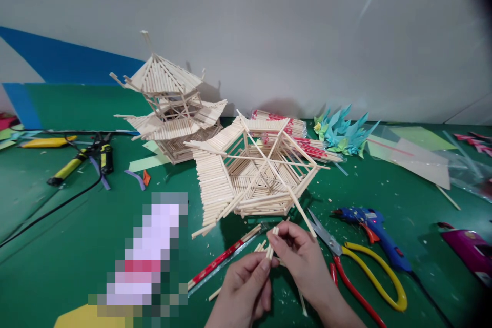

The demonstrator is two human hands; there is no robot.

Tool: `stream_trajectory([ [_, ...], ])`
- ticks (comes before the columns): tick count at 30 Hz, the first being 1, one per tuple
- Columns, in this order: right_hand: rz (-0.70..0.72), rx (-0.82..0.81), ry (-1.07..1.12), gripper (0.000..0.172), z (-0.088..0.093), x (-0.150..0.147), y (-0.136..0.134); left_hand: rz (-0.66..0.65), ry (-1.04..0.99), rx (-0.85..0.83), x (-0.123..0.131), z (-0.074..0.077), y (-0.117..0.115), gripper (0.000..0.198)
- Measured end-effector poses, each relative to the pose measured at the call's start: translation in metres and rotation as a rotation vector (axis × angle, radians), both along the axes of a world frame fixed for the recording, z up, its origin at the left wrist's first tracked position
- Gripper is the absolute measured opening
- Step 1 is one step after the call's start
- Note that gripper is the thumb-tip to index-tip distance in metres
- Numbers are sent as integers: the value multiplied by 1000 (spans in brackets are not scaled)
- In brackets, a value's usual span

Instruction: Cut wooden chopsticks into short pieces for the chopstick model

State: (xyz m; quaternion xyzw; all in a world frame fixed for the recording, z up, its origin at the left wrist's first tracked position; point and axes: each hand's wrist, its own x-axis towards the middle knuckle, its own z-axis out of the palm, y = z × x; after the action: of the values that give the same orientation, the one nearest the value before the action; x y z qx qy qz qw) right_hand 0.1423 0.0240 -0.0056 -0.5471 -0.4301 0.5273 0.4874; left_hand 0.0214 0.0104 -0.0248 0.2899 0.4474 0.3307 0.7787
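Short wooden sticks [271, 247] stand upright, side by side, between my two hands. My left hand [246, 282] pinches them near the lower end with thumb and fingers. At the upper end, the thumb and fingers of my right hand [298, 251] close on the same sticks. Just beyond the hands sits a six-sided frame [213, 184] built of sticks, its left and back roof panels covered and crossing sticks over its open middle. A red-and-clear packet of sticks [230, 260] lies left of my hands, with loose sticks partly hidden under them.
A tiered stick pagoda [165, 79] stands at back left. Scissors [334, 246] and a blue glue gun [378, 228] lie right. Wrapped stick bundles [317, 149] and folded blue paper [346, 133] sit behind. Yellow-and-black wire cutters [73, 164] lie left; a pixelated patch covers the near left.
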Motion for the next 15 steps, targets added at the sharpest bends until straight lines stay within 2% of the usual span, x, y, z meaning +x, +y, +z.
stream_trajectory([
  [11, -49, -67, 56, 21, -4, -1, 1, 60, -159, -120, 3, 2, 1, 29],
  [15, -61, -76, 59, 22, -3, -1, 2, 55, -142, -140, 4, 5, 3, 26],
])
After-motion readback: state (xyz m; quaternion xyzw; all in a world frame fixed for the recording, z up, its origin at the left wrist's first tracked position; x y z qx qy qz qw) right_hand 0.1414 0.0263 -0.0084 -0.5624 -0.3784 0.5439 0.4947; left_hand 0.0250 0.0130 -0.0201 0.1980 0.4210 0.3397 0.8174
